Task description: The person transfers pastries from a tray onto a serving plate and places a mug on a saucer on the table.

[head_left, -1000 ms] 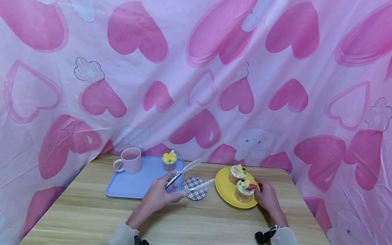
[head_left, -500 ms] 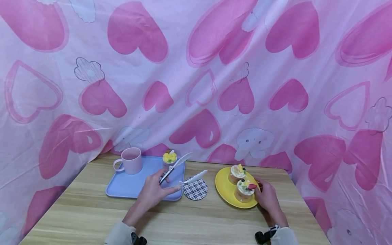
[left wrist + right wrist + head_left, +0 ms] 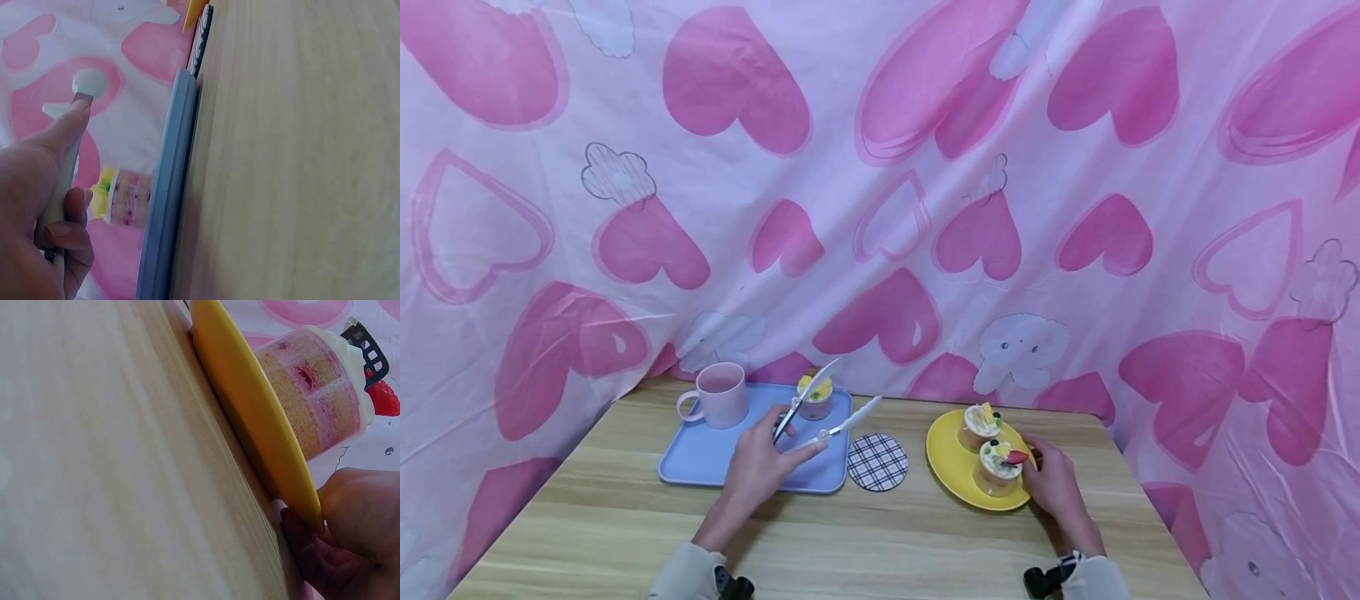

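My left hand [image 3: 756, 458] grips a pair of tongs [image 3: 831, 431] with white tips, their arms spread apart over the blue tray [image 3: 700, 467]. In the head view one tong arm crosses in front of a cake cup [image 3: 817, 407] topped with yellow fruit, at the tray's back right. Nothing sits between the tips. My right hand [image 3: 1056, 479] pinches the right rim of a yellow plate [image 3: 946, 462], thumb above and fingers below in the right wrist view. Two cake cups stand on that plate: a front one with a strawberry [image 3: 997, 469] and one behind it [image 3: 979, 427].
A pink mug [image 3: 722, 396] stands at the tray's back left. Between tray and plate lies a round checked coaster [image 3: 878, 462] on the wooden table [image 3: 880, 542]. A pink heart-print cloth [image 3: 880, 208] hangs right behind the table.
My left hand has moved left with the spread tongs, from over the coaster to over the tray near the yellow-topped cup. My right hand stays at the plate's rim.
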`<state>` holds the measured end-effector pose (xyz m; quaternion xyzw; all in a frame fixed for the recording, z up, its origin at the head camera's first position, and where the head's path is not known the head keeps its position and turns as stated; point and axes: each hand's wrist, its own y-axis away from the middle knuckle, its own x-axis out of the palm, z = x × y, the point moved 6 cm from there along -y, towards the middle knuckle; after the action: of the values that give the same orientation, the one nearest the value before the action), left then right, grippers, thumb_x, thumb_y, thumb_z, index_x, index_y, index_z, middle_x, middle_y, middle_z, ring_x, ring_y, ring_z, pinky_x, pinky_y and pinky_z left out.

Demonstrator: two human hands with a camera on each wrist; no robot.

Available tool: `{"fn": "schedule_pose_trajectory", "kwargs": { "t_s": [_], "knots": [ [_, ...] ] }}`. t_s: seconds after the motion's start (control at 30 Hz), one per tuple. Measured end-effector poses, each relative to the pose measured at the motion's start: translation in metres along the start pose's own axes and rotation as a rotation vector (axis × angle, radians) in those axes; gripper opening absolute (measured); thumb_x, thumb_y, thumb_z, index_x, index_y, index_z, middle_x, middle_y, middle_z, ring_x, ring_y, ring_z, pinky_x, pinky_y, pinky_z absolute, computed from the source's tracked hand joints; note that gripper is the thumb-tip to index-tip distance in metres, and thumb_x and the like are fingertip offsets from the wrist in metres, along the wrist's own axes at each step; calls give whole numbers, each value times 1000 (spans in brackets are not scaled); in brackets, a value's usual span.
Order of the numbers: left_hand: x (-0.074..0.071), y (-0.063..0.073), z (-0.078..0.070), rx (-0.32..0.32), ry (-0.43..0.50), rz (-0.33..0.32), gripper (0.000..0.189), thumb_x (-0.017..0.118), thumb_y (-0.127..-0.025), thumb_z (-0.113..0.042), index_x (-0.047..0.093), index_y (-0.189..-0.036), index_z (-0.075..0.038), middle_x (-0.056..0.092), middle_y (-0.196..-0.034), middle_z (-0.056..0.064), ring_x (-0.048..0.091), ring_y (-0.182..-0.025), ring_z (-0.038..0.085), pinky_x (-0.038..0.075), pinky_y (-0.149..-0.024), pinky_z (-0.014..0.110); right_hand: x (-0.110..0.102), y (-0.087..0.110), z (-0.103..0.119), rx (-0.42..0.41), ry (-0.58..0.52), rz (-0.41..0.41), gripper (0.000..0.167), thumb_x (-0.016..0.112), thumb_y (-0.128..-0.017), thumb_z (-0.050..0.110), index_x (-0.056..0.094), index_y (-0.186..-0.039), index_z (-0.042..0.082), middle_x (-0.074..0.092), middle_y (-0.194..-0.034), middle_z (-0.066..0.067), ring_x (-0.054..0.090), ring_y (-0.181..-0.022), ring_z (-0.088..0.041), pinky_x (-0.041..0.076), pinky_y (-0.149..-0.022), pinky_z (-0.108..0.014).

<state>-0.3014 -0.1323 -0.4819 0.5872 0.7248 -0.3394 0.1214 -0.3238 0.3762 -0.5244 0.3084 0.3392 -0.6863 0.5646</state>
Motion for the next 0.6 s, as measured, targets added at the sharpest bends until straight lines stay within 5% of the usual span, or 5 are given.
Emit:
{"fn": "schedule_pose_trajectory", "kwargs": {
  "t_s": [0.6],
  "knots": [
    [-3,-1,10,-100,-93,-57,67,95,-78,-58,61,-112,-12,61,-86,10,55,-76,21,40,-60,30,2,1,-1,13,-5,23,49,62,-105,6,56,-153,0,70,-127,-26,67,-105,-32,62,-87,-47]
  ]
}}
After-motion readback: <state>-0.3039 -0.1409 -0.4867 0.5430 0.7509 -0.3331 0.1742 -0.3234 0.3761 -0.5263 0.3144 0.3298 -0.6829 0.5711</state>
